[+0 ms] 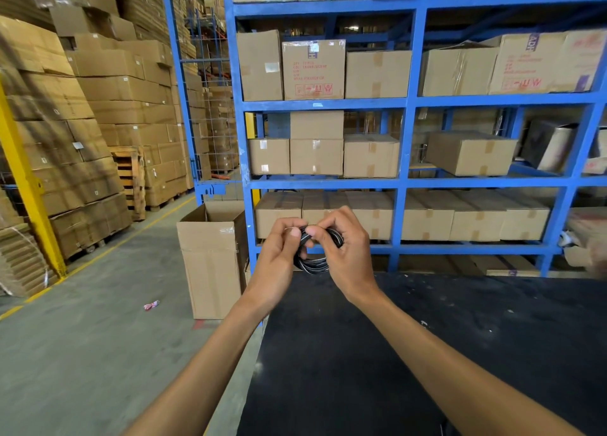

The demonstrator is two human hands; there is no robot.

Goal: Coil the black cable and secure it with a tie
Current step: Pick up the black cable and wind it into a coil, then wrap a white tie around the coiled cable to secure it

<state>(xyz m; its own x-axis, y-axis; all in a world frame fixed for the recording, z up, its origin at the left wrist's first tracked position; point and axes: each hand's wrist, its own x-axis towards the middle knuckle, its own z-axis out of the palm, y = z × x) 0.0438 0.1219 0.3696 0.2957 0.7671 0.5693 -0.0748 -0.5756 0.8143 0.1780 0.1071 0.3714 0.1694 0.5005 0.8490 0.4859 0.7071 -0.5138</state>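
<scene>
A coiled black cable (313,264) hangs between my two hands, held up in the air above the far edge of a black table (460,337). My left hand (279,255) pinches the top of the coil with thumb and fingers. My right hand (345,248) grips the same top part from the right, its fingers curled over the strands. A thin pale strip that may be a tie shows at my left fingertips (303,237), mostly hidden. The lower loops of the coil show between my wrists.
An open cardboard box (212,264) stands on the floor left of the table. Blue shelving (404,182) full of cartons rises right behind the table. Stacked cartons on pallets (98,140) line the left aisle, beside a yellow post (26,186). A small red-white scrap (151,305) lies on the concrete floor.
</scene>
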